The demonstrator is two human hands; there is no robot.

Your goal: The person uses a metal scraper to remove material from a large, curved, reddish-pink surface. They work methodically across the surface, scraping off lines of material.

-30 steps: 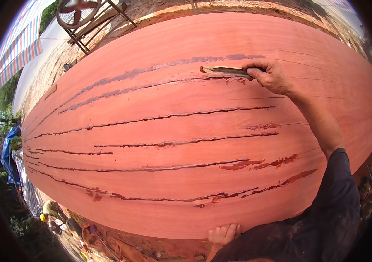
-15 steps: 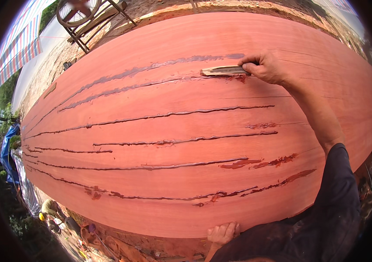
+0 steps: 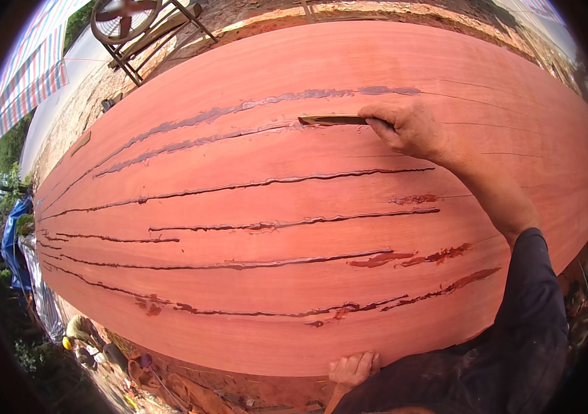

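Note:
A broad reddish wooden slab (image 3: 273,155) fills most of the view, its cracks lined with dark, wet-looking filler paste (image 3: 287,181). Over the second streak from the far side, my right hand (image 3: 404,127) grips a narrow flat wooden stick (image 3: 332,120). The stick's tip points left and meets the paste, and its other end is hidden in my fist. At the near edge of the slab, the fingers of my left hand (image 3: 354,368) are curled over the rim. Redder smears (image 3: 439,255) lie toward the near right, beside bare thin cracks.
A round fan (image 3: 125,19) on a metal stand is beyond the far left edge. Another small flat piece (image 3: 81,143) lies on the slab's left end. Clutter and a brown cloth (image 3: 183,390) lie on the ground at the near left, with a blue tarp (image 3: 12,241) farther left.
My right hand has shifted slightly left and turned the stick edge-on. Dark filler now shows farther right along the farthest streak. My left hand stays put.

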